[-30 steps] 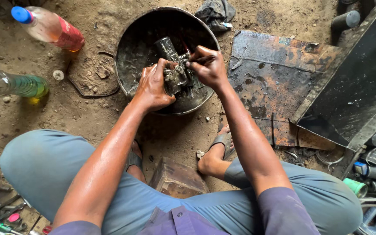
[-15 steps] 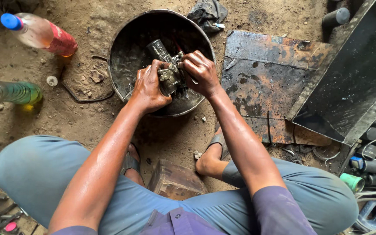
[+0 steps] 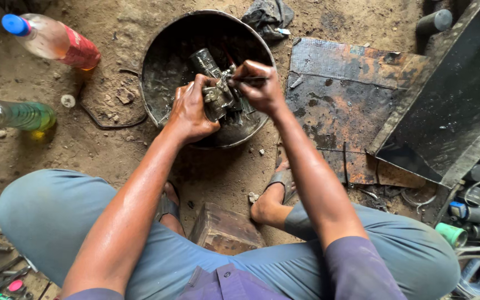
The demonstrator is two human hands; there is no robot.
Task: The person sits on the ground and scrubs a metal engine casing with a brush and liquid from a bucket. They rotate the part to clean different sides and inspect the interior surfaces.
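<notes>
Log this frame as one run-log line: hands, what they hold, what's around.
left hand: grips greasy metal part | right hand: works slim tool on it | over black basin | beside: rusty sheet, two bottles

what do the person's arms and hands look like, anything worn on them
Both arms are bare from short purple sleeves down, and they glisten as if wet. The left hand and right hand wear no gloves; I can make out no rings or watch.
</notes>
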